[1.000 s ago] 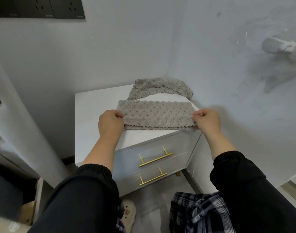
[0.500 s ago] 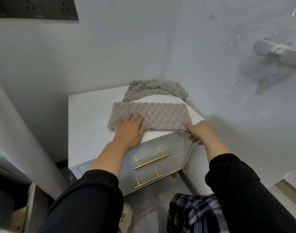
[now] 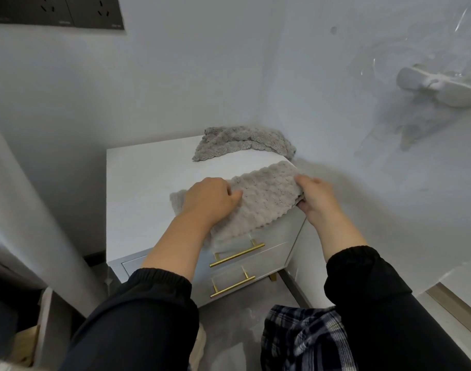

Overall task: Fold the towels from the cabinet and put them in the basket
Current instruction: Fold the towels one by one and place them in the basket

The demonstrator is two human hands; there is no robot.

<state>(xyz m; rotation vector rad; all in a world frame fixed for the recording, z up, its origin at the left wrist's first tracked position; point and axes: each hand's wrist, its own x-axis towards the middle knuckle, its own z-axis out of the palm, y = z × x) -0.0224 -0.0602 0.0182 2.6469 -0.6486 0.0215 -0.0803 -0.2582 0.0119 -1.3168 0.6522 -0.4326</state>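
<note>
A grey textured towel (image 3: 266,202) lay across the front right corner of the white cabinet (image 3: 138,183), its near part drooping over the front edge onto the upper drawer's gold handle (image 3: 237,255). The left hand (image 3: 207,199) pressed down on the towel's left portion, fingers (image 3: 233,195) curled loosely against the cloth; whether they pinched it could not be told. The right hand (image 3: 313,199) gripped the towel's right end at the cabinet's right edge, thumb on top and fingers closed beneath the fabric. A second grey towel (image 3: 242,143) sat crumpled at the back right corner, well apart from both hands. Both forearms wore black sleeves.
</note>
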